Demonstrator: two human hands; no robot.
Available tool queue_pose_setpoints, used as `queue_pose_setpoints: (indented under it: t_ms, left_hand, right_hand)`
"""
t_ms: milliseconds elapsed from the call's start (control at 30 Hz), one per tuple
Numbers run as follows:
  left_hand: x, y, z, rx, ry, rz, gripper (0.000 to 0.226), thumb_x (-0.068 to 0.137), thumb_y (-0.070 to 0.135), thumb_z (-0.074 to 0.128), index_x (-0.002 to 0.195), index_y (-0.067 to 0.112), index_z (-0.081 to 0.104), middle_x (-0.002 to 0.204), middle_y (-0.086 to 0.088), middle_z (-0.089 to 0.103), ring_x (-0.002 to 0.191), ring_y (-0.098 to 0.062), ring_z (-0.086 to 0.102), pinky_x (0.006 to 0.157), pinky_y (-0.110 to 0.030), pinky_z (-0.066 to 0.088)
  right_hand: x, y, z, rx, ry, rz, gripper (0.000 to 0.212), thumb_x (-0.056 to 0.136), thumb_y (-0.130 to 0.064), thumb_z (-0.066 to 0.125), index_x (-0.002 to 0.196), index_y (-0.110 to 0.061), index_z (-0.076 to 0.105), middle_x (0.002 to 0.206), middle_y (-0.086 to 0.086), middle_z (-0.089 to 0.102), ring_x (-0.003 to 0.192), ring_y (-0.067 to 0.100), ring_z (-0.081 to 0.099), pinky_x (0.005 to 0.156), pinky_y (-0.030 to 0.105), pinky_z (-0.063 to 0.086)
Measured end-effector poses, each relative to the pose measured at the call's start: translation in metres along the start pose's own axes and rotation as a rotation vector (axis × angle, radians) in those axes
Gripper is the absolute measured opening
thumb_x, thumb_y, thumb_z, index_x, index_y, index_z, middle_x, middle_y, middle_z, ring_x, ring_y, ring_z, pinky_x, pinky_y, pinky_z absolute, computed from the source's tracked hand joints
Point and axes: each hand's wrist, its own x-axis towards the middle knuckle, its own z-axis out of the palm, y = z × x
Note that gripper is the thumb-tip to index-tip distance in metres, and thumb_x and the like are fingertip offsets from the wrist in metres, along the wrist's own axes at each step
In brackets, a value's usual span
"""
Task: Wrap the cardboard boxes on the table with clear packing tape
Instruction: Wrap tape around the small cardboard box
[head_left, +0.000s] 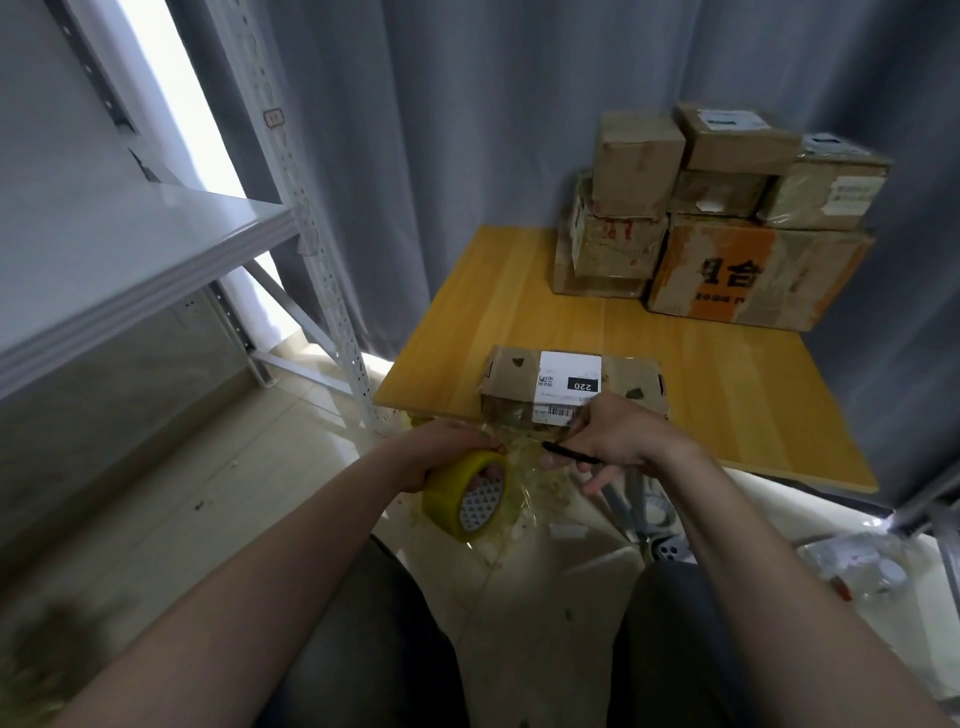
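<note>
Left hand (447, 452): one. Curled round the tape roll (465, 496), fingers hooked into the core, thumb over the rim. This hold is judged to let the roll be drawn away so the film stays taut.

Right hand (618, 436): one. Fingers pinch a thin black tool (569, 454); whether it is a pen or a cutter cannot be told. Its tip points toward the film, probably placed to sever the run.

Tape strip (511, 460): one. Clear and crumpled, stretched from the roll up to the near face of the labelled box.

Labelled box (511, 376): one, taken as landmark. Lies at the near edge of the table (701, 395), likely drawn there so both hands can reach its front face from just below the edge.

White label (569, 382): one. Sits on the labelled box's top and folds over onto the near face.

Stacked boxes (727, 223): at least six, exact count uncertain. Piled well behind the labelled box and to its right, at the table's far corner, apparently kept out of the working edge.

Shelving rack (156, 270): one. Left of the labelled box, off the table.

Curtain (467, 130): one run, hanging behind the labelled box and the stack.
</note>
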Motion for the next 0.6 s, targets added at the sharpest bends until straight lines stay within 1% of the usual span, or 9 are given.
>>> queue_pose_setpoints:
  t_ms: [100,200,267,333,367,400,500,533,600]
  left_hand:
    - [0.002,0.002,0.0,0.036,0.017,0.006,0.031,0.089,0.041,0.078,0.117,0.029,0.07,0.121,-0.008,0.071,0.109,-0.033,0.069,0.098,-0.051,0.057]
    - [0.003,0.003,-0.001,0.123,0.033,0.014,0.026,0.089,0.046,0.075,0.111,0.032,0.075,0.12,-0.007,0.071,0.11,-0.033,0.068,0.1,-0.053,0.056]
    - [0.003,0.004,0.0,0.19,0.038,0.022,0.027,0.089,0.048,0.074,0.11,0.031,0.075,0.118,-0.006,0.071,0.109,-0.032,0.067,0.101,-0.052,0.055]
    - [0.004,0.004,0.001,0.249,0.047,0.032,0.027,0.09,0.048,0.073,0.11,0.03,0.074,0.116,-0.005,0.071,0.107,-0.031,0.067,0.101,-0.051,0.055]
    - [0.005,0.003,0.002,0.277,0.056,0.036,0.027,0.09,0.047,0.073,0.11,0.03,0.074,0.116,-0.005,0.07,0.107,-0.031,0.067,0.1,-0.051,0.055]
    - [0.006,0.002,0.003,0.306,0.066,0.046,0.027,0.091,0.047,0.072,0.11,0.028,0.074,0.117,-0.005,0.07,0.106,-0.031,0.067,0.1,-0.051,0.055]
    - [0.006,-0.002,0.004,0.352,0.085,0.052,0.019,0.092,0.042,0.072,0.102,0.027,0.074,0.118,-0.007,0.069,0.106,-0.032,0.066,0.1,-0.05,0.055]
    - [0.007,-0.003,0.004,0.357,0.081,0.039,0.015,0.092,0.042,0.072,0.099,0.029,0.074,0.119,-0.008,0.068,0.107,-0.032,0.065,0.1,-0.05,0.055]
    - [0.005,-0.003,0.006,0.37,0.069,0.009,0.015,0.092,0.043,0.072,0.1,0.03,0.072,0.12,-0.008,0.066,0.108,-0.033,0.064,0.101,-0.05,0.054]
  right_hand:
    - [0.004,0.001,-0.002,-0.008,-0.047,0.025,0.021,0.078,-0.017,0.09,0.091,-0.008,0.075,0.061,0.006,0.064,0.058,0.014,0.062,0.065,0.032,0.065]
    - [0.006,-0.001,-0.006,-0.05,-0.119,0.057,0.031,0.075,-0.023,0.091,0.097,-0.014,0.071,0.065,0.006,0.068,0.063,0.016,0.065,0.074,0.037,0.066]
    - [0.008,0.0,-0.008,-0.094,-0.151,0.082,0.055,0.06,-0.035,0.093,0.105,-0.012,0.07,0.071,0.008,0.07,0.067,0.018,0.067,0.08,0.043,0.065]
    - [0.009,0.001,-0.009,-0.166,-0.16,0.097,0.087,0.044,-0.049,0.095,0.115,-0.008,0.069,0.081,0.012,0.072,0.072,0.02,0.07,0.082,0.046,0.065]
    - [0.012,0.003,-0.01,-0.209,-0.166,0.107,0.099,0.04,-0.055,0.098,0.121,-0.007,0.067,0.089,0.014,0.072,0.076,0.022,0.072,0.08,0.045,0.065]
    - [0.013,0.005,-0.01,-0.247,-0.173,0.117,0.103,0.043,-0.057,0.099,0.125,-0.007,0.064,0.094,0.015,0.07,0.078,0.024,0.072,0.077,0.044,0.065]
    - [0.006,0.006,-0.011,-0.315,-0.18,0.143,0.082,0.064,-0.051,0.095,0.128,-0.01,0.062,0.08,0.015,0.065,0.064,0.023,0.068,0.069,0.042,0.066]
    - [0.0,0.005,-0.012,-0.32,-0.188,0.147,0.076,0.067,-0.049,0.094,0.124,-0.01,0.064,0.081,0.015,0.065,0.062,0.023,0.068,0.07,0.042,0.066]
    - [-0.011,0.004,-0.015,-0.318,-0.214,0.143,0.057,0.071,-0.044,0.093,0.111,-0.017,0.065,0.096,0.017,0.067,0.07,0.023,0.069,0.074,0.045,0.066]
